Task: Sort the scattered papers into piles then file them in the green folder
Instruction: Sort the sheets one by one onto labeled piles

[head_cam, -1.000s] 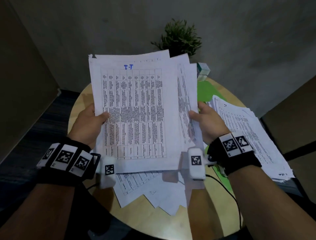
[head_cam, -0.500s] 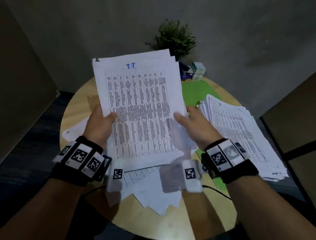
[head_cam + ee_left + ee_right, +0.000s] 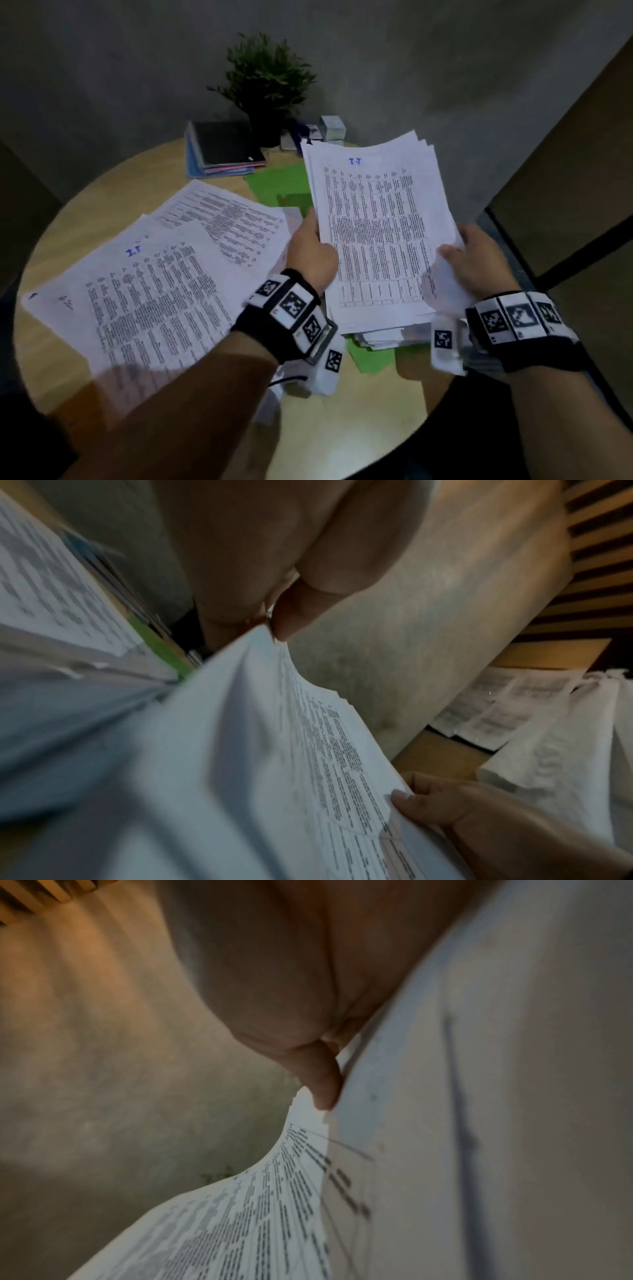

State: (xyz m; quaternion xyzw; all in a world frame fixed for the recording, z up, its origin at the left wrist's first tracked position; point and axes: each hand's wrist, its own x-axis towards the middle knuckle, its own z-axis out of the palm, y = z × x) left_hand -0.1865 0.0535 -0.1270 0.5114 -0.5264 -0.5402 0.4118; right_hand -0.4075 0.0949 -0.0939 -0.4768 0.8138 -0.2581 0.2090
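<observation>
Both hands hold one stack of printed table sheets (image 3: 376, 233) headed with a blue mark, low over the pile of papers (image 3: 380, 334) at the right of the round table. My left hand (image 3: 313, 251) pinches the stack's left edge, thumb on top. My right hand (image 3: 474, 260) grips its right edge. The green folder (image 3: 277, 186) lies open beneath, partly hidden by the stack and pile. In the left wrist view the held stack (image 3: 308, 764) fills the middle. In the right wrist view a fingertip presses the stack's (image 3: 274, 1218) edge. Scattered sheets (image 3: 164, 274) lie at the left.
A potted plant (image 3: 265, 85) stands at the back of the wooden table (image 3: 342, 411). Dark notebooks (image 3: 222, 147) are stacked at its left, small boxes (image 3: 330, 128) at its right. A grey wall runs behind; wooden panels stand at the right.
Both hands carried the stack from the table's middle to the right and lowered it over the right-hand pile. The scattered sheets on the left came into sight.
</observation>
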